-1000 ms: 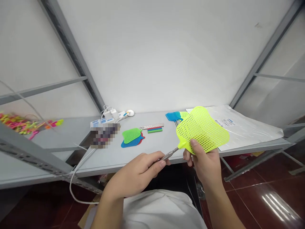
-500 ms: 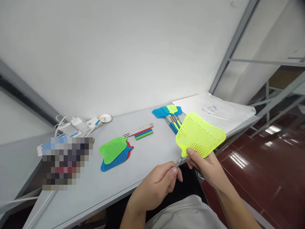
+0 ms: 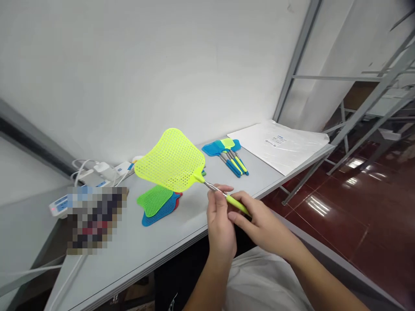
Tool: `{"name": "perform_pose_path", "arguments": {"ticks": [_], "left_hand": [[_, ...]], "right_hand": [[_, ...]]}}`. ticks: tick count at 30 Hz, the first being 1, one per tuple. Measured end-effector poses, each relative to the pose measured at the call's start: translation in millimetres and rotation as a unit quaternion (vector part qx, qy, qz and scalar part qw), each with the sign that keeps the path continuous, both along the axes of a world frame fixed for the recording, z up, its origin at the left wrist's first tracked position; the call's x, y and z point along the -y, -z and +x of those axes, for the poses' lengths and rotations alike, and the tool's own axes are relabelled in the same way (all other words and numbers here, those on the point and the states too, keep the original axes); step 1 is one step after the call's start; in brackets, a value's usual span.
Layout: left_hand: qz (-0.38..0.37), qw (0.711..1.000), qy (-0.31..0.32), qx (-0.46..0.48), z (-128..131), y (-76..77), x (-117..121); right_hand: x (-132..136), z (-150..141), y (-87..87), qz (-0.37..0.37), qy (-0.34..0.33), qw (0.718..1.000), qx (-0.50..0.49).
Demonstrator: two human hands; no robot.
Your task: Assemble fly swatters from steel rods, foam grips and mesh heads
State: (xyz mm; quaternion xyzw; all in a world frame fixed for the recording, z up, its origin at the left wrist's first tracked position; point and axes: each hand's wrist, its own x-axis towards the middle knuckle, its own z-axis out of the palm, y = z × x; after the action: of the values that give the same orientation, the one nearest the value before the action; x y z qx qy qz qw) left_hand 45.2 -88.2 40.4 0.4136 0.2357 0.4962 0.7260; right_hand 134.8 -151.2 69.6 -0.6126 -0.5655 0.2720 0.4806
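Note:
A yellow fly swatter (image 3: 173, 162) is held above the table's front edge, its mesh head pointing left. My left hand (image 3: 221, 226) is closed round the swatter's metal rod (image 3: 211, 186). Farther down, my right hand (image 3: 259, 222) grips the yellow handle sleeve (image 3: 237, 204), thumb against its side. Beneath the raised head lie loose swatter heads: a green head (image 3: 154, 201), a blue head (image 3: 158, 214) and part of a red head (image 3: 178, 200). The yellow mesh hides most of the loose rods and sleeves behind it.
Several swatters with blue and yellow handles (image 3: 231, 162) lie together at the back. A white plastic package (image 3: 259, 140) covers the table's right end. Power strips (image 3: 63, 206) with cables sit at the left, beside a pixelated patch. A wall rises behind the table (image 3: 129, 259).
The yellow head has swung from right to left. My right hand has gone from the head's neck to the yellow sleeve. My left hand still holds the rod, now turned upward.

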Motion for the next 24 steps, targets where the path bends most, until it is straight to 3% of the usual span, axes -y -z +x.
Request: {"name": "perform_pose_path", "arguments": {"ticks": [4,8,11,14,19,24], "left_hand": [[0.014,0.998,0.032,0.058,-6,-5.3,-1],[0.096,0.981,-0.071,0.155,-20,-13.3,-15],[0.122,0.972,-0.147,0.139,-25,-14.1,-23],[0.137,0.968,-0.172,0.119,-21,-9.9,-25],[0.169,0.963,-0.170,0.125,-9,-1.5,-21],[0.204,0.968,-0.089,0.113,-6,4.9,-14]], "right_hand": [[4,1,-3.4,-0.001,-0.004,0.999,0.045],[10,13,-11.5,-0.010,0.012,0.990,0.140],[16,12,-15.3,-0.020,-0.003,0.983,0.183],[18,5,-13.5,-0.013,0.013,0.972,0.236],[16,-1,-6.6,0.019,0.069,0.937,0.341],[13,-4,-8.2,0.006,0.051,0.929,0.367]]}}
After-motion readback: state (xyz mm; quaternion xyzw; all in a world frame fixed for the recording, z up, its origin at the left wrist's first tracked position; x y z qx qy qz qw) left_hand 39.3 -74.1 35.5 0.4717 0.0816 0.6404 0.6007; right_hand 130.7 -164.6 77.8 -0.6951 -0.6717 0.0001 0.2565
